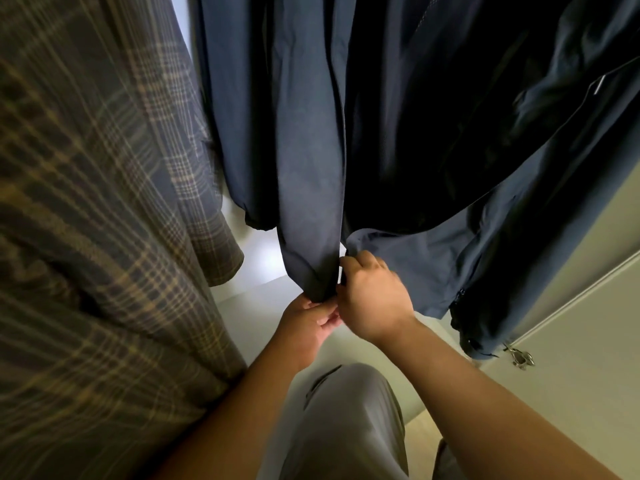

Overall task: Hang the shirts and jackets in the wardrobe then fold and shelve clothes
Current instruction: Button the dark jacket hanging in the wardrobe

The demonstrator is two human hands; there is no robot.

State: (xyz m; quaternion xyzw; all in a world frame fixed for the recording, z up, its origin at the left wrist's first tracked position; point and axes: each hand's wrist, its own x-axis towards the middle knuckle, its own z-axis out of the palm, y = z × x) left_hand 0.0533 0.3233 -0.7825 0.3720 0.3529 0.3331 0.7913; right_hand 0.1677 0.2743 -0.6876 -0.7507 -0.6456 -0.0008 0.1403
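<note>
Pinching the zip edge (341, 273) between thumb and curled fingers of the right hand (374, 292), and gripping the bottom hem just beneath it in the left hand (308, 322), fingers curled round the cloth, palm turned up. Apparently bringing the two zip ends together at the foot of a navy jacket (304, 150), hanging straight above the grip and running out of the top of the view, with no hanger showing. Looking thin, smooth and faintly glossy, falling in long soft folds, front lying open, the near panel drawn taut down into the grip, the other panel spreading away to the right with a zipped side pocket (459, 296). Higher to the right, carrying a small metal pull (600, 85), more dark cloth, hard telling whether same garment or a second. Risking, from here, catching the light cloth in the teeth if feeding the ends in crooked. Also risking, by tugging down too hard, dragging the jacket askew or off its unseen support. Hanging well to the left of the grip, apart from the jacket, a brown-and-grey plaid shirt (104, 202). Standing to the right, beyond the spread panel, a pale wardrobe door (571, 393) with a metal fitting (519, 356). Showing below the wrists, grey trousers (346, 427).
</note>
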